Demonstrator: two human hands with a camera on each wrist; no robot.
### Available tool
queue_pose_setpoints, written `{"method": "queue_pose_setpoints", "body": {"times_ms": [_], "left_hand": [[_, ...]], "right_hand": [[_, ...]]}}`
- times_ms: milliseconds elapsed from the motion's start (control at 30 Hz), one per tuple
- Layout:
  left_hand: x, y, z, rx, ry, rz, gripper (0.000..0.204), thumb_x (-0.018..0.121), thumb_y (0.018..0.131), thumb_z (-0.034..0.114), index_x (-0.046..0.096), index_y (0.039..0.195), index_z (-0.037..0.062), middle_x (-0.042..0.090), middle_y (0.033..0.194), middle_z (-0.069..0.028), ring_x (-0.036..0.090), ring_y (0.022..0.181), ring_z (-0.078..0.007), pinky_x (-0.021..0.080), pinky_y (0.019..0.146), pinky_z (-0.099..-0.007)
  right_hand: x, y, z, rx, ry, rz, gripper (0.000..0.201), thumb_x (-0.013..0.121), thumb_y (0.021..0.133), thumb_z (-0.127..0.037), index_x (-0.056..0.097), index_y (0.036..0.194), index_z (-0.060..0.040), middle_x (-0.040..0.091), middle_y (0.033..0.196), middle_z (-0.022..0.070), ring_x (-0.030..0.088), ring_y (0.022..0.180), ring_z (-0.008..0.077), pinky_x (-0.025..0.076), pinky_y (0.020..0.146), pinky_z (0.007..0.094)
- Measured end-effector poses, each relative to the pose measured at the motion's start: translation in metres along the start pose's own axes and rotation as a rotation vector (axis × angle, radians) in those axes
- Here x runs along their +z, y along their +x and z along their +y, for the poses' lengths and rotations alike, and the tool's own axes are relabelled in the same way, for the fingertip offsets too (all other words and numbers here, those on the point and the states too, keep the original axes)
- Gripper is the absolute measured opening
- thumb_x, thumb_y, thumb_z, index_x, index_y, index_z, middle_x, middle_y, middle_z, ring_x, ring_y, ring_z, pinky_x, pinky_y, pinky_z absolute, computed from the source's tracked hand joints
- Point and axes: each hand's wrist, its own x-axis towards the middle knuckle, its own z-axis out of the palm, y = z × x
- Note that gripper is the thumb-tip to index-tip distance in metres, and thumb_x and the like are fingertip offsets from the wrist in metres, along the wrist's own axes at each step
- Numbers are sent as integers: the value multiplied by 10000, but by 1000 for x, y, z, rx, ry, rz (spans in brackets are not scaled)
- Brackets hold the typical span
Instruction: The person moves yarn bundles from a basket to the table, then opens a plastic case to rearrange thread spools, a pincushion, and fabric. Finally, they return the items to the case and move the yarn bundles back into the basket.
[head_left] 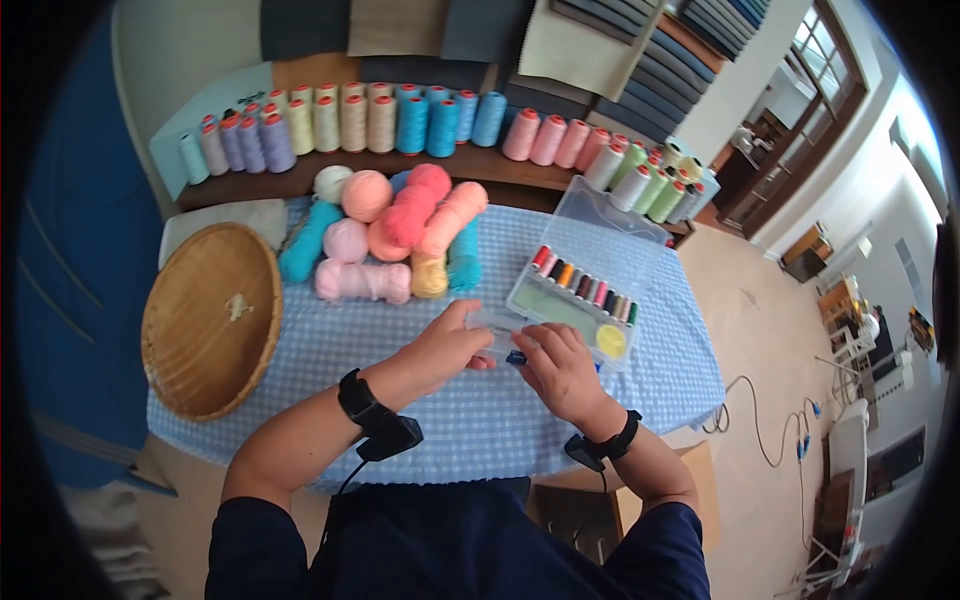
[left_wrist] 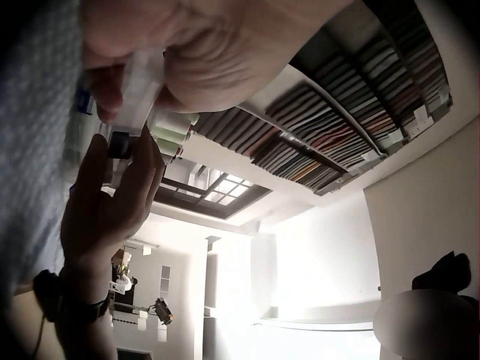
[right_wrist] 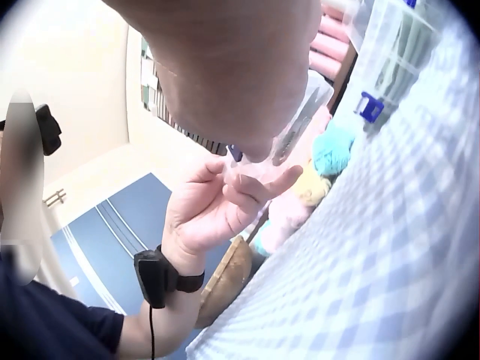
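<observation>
Above the checked cloth, both hands hold a small clear plastic box, one at each end. The left hand grips its left end, with the thumb on top. At the other end the right hand pinches the box beside a dark blue piece. Long thin items show through the clear wall of the box in the right wrist view; I cannot tell what they are. In the left wrist view the fingers of the right hand meet the box near a dark part.
An open case with small thread spools lies just beyond the right hand. Yarn skeins are piled at the back middle, a wooden bowl sits at the left, and thread cones line a shelf behind.
</observation>
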Motion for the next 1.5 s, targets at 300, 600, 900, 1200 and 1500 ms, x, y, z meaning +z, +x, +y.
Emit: {"method": "queue_pose_setpoints", "body": {"times_ms": [300, 600, 900, 1200, 1500], "left_hand": [[-73, -65, -16, 207, 805, -30, 793, 795, 1000, 352, 456, 1574, -77, 706, 1163, -172, 687, 918, -195, 579, 815, -358], [-94, -51, -10, 189, 935, -184, 794, 837, 954, 362, 511, 1560, -35, 702, 1198, -215, 677, 909, -254, 578, 862, -401], [-96, -49, -24, 352, 1088, -129, 1017, 914, 849, 275, 365, 1676, 55, 569, 1376, -193, 670, 904, -267, 584, 847, -413], [-77, -68, -14, 541, 1127, 157, 576, 864, 865, 140, 585, 1351, 4, 658, 1183, -167, 685, 934, -307, 569, 842, -425], [-48, -37, -35, 660, 1631, 109, 153, 773, 904, 153, 711, 976, 33, 655, 927, -119, 657, 923, -316, 563, 851, -431]], "right_hand": [[44, 25, -25, -235, 182, -136, 523, 798, 927, -258, 644, 1348, 10, 712, 1134, 127, 727, 956, 291, 621, 797, 405], [48, 36, -27, -380, 77, -170, 403, 700, 1005, -284, 673, 1233, 47, 649, 907, 72, 676, 807, 214, 589, 653, 347], [49, 46, -17, -335, 161, -166, 231, 735, 987, -252, 685, 955, -29, 641, 802, 71, 670, 701, 242, 550, 555, 375], [57, 60, 16, -47, 147, 116, 282, 741, 909, -131, 690, 1175, -53, 651, 944, 68, 684, 759, 249, 559, 616, 380], [55, 48, 20, -50, 47, -16, 350, 725, 867, -26, 716, 1217, -31, 630, 953, 80, 677, 785, 250, 573, 647, 384]]}}
